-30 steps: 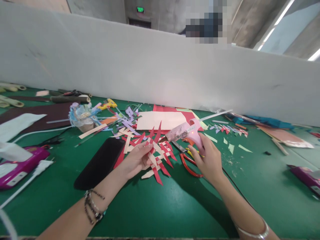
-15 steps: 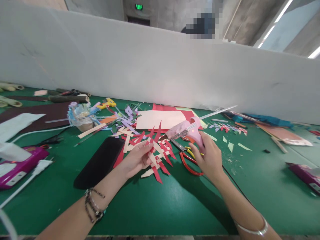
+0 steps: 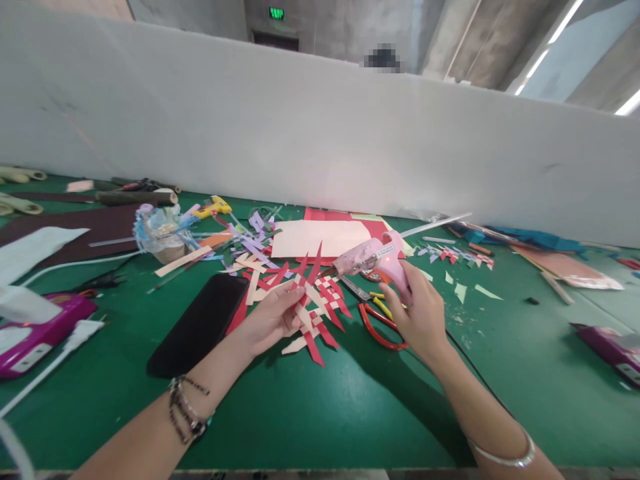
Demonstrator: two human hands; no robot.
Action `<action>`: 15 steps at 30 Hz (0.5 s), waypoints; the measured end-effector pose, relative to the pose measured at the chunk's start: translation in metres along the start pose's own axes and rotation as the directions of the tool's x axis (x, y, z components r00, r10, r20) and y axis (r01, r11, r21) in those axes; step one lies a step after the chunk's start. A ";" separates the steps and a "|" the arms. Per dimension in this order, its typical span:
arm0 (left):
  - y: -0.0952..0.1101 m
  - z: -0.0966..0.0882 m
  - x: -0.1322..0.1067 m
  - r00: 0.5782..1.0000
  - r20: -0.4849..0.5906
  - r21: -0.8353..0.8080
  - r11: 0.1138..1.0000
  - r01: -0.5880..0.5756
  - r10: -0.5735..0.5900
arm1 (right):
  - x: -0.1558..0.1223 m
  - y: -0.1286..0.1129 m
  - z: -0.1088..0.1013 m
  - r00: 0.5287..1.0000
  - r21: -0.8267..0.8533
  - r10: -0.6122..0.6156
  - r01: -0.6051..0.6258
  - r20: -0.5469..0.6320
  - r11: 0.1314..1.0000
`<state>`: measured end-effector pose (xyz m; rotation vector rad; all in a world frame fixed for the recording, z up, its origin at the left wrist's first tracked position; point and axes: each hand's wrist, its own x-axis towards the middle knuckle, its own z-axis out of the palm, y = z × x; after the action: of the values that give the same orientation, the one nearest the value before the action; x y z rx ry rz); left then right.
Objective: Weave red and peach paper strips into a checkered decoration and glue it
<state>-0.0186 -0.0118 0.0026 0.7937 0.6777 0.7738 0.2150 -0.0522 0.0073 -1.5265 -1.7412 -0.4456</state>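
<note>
My left hand [image 3: 277,313] is closed on a woven piece of red and cream paper strips [image 3: 315,327], whose pointed ends stick out all round. In my right hand [image 3: 423,310] is a pink hot glue gun [image 3: 397,270], gripped by its handle. The gun's nozzle points left, close to the strips at my left fingertips; whether it touches them I cannot tell. Red-handled scissors [image 3: 370,327] lie beneath the glue gun. Another red and cream woven piece [image 3: 333,297] lies just behind the held one.
A black phone [image 3: 200,327] lies left of the paper. Cream and red sheets [image 3: 320,239], purple strips [image 3: 250,243], a yellow glue gun [image 3: 215,207] and a bowl-like object [image 3: 167,233] lie behind. Purple power strips [image 3: 45,327] sit at the left and right. A white partition [image 3: 300,133] borders the table.
My right hand and the pink glue gun have shifted very slightly. My left hand and its paper piece stay almost still. Beyond the partition, the blurred figure shows less.
</note>
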 end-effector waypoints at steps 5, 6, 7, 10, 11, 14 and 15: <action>0.000 0.000 0.000 1.000 0.015 0.027 1.000 -0.009 0.008 | 0.000 0.001 0.000 1.000 0.016 -0.011 0.011 -0.021 1.000; 0.000 0.000 0.000 1.000 0.014 0.029 1.000 -0.008 0.007 | 0.000 0.001 0.000 1.000 0.017 -0.009 0.010 -0.020 1.000; 0.000 0.000 0.000 1.000 0.013 0.029 1.000 -0.006 0.005 | 0.000 0.002 0.000 1.000 0.016 -0.007 0.007 -0.017 1.000; 0.001 0.000 0.000 1.000 0.009 0.017 1.000 0.000 0.000 | 0.000 0.002 0.000 1.000 0.010 0.007 -0.007 -0.016 1.000; 0.001 0.000 0.000 1.000 0.007 0.013 1.000 0.001 -0.001 | 0.000 0.002 0.000 1.000 0.010 0.009 -0.009 -0.018 1.000; 0.001 0.000 0.000 1.000 -0.004 0.011 1.000 0.006 -0.006 | 0.001 0.002 0.000 1.000 0.009 0.009 -0.008 -0.017 1.000; 0.001 0.000 -0.001 1.000 -0.004 0.013 1.000 0.007 -0.007 | 0.001 0.002 0.000 1.000 0.008 0.008 -0.008 -0.017 1.000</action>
<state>-0.0188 -0.0119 0.0036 0.8010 0.6891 0.7656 0.2172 -0.0508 0.0077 -1.5189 -1.7214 -0.4455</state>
